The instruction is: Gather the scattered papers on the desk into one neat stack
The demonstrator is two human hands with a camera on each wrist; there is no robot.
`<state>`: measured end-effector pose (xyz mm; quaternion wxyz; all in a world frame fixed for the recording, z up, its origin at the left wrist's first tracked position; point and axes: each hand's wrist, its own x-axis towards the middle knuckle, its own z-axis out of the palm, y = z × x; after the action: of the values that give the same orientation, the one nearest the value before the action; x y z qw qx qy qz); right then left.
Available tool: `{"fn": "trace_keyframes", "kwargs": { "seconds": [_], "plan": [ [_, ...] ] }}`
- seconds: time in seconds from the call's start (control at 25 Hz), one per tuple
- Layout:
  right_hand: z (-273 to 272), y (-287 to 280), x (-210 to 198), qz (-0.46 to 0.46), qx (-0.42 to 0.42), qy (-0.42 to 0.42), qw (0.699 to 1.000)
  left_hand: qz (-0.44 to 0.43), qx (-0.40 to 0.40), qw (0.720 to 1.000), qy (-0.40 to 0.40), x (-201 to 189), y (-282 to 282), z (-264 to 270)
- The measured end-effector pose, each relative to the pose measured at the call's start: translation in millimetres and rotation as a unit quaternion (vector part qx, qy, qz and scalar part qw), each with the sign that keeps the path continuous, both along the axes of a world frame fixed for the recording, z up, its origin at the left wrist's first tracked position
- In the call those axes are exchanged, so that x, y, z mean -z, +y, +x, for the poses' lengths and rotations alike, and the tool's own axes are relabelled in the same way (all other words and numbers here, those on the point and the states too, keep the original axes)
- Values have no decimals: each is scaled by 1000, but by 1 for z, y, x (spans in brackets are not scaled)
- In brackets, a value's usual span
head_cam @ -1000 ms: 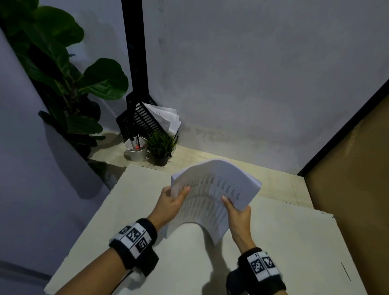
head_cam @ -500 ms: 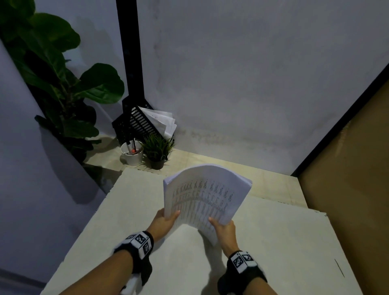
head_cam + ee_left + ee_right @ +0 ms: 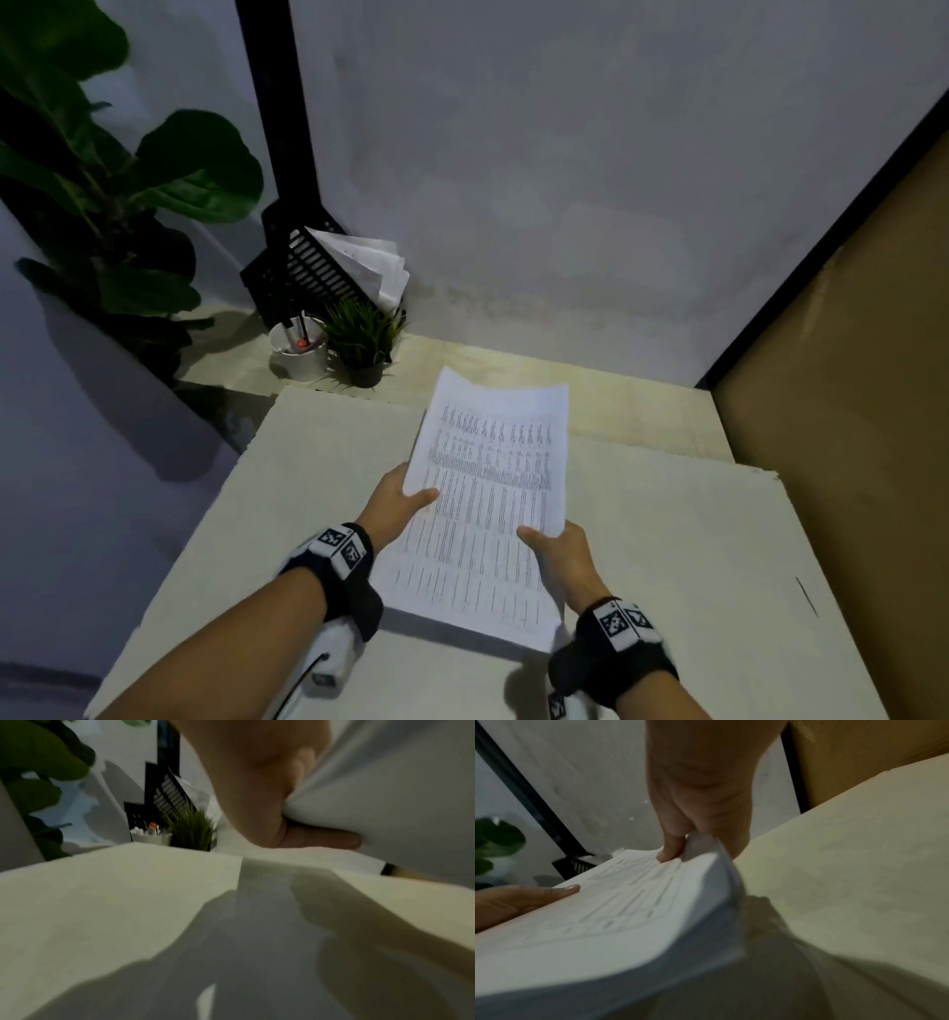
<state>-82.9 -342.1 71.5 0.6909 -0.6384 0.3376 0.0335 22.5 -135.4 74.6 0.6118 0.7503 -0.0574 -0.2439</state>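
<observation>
A stack of printed white papers hangs above the pale desk, its near end low and its far end raised. My left hand grips its left edge, thumb on the top sheet and fingers hidden beneath. My right hand pinches the right edge, thumb on top. In the right wrist view the stack shows its thick edge, with my right hand pinching it and the left thumb resting on the page. From the left wrist the stack fills the upper right, with my left hand under it.
At the back left corner stand a black slotted file holder with more papers, a white cup with pens and a small potted grass plant. A big leafy plant is at the left; a brown panel bounds the right.
The stack was held upright and curled over at the top; now it has tipped forward and flattened out. Both hands have come lower and nearer to me, still holding its edges.
</observation>
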Motion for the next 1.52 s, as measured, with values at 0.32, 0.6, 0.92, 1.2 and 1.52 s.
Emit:
{"fn": "trace_keyframes", "kwargs": {
  "seconds": [0.32, 0.6, 0.92, 1.2, 1.52],
  "plan": [
    [7, -11, 56, -13, 38, 113, 993, 87, -17, 995, 53, 74, -15, 2],
    [25, -12, 64, -135, -12, 207, 969, 150, -119, 979, 69, 77, -23, -6],
    [24, -4, 58, -191, -47, 273, 942, 215, -87, 972, 35, 81, -24, -14],
    [14, 4, 62, -204, -65, 293, 932, 240, -74, 967, 27, 75, -21, -26],
    [9, 17, 49, -295, -55, 273, 914, 326, -54, 944, 17, 72, -23, -28]
  ]
}}
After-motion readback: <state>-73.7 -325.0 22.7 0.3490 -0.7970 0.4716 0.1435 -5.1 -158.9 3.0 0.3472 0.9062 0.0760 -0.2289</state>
